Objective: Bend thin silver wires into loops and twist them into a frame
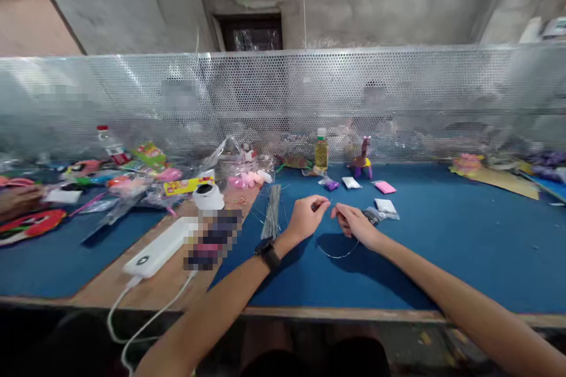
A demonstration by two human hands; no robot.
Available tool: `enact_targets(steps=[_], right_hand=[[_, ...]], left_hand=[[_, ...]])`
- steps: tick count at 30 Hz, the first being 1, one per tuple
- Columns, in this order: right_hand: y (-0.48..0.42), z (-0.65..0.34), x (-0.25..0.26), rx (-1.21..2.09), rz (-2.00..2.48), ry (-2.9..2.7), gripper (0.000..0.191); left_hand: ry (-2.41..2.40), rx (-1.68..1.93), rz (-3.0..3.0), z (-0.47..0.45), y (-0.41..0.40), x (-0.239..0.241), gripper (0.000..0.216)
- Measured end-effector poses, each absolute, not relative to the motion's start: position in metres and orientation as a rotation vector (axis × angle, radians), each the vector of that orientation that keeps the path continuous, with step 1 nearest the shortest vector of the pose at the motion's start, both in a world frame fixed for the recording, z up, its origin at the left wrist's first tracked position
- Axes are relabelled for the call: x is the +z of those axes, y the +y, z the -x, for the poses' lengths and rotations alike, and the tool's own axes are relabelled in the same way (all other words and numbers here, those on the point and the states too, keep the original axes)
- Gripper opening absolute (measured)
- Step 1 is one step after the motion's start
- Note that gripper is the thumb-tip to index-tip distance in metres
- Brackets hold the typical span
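My left hand (pixel 306 217), with a dark watch on the wrist, pinches one end of a thin wire (pixel 338 257). My right hand (pixel 356 227) faces it a short gap away, its fingers closed on the wire too. Below both hands the wire hangs in a curved loop over the blue mat (pixel 464 247). A bundle of straight grey wires (pixel 271 212) lies left of my left hand. Just beyond my right hand are a white packet (pixel 386 207) and a dark object, partly hidden by the hand. The fingertips are too small to show exactly how the ends are held.
Behind stand a bottle of yellow liquid (pixel 321 153) and a purple-brown animal figure (pixel 364 159); pink (pixel 384 187) and white packets (pixel 351 182) lie nearer. Left are a white power bank (pixel 161 250), a tape roll (pixel 209 197) and another person's hand (pixel 20 203). A perforated metal screen (pixel 283 94) borders the table.
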State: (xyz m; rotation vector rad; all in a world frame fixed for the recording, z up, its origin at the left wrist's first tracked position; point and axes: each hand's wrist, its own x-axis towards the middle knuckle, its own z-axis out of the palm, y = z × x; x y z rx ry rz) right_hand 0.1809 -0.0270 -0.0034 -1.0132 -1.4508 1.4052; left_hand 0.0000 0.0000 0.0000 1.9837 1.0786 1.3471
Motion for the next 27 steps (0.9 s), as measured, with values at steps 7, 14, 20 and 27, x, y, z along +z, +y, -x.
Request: enact_targets(steps=[7,14,20,27], right_hand=[[-0.025,-0.180,-0.005,1.467,0.929,-1.408,0.054],[-0.031,-0.180,0.000,1.570,0.880,-1.354,0.047],[-0.029,-0.179,-0.006,1.526,0.906,-1.414,0.049],[-0.020,-0.180,-0.011,1.280,0.996,-1.485,0.055]], left_hand=[[1.039,1.334,-1.923,-0.001,-0.001,0.002,0.022],[0.963,1.271,-1.835,-0.004,-0.005,0.006,0.034],[1.011,1.313,-1.906,-0.006,-0.009,0.005,0.026],[1.063,1.254,-2.351,0.002,-0.004,0.005,0.019]])
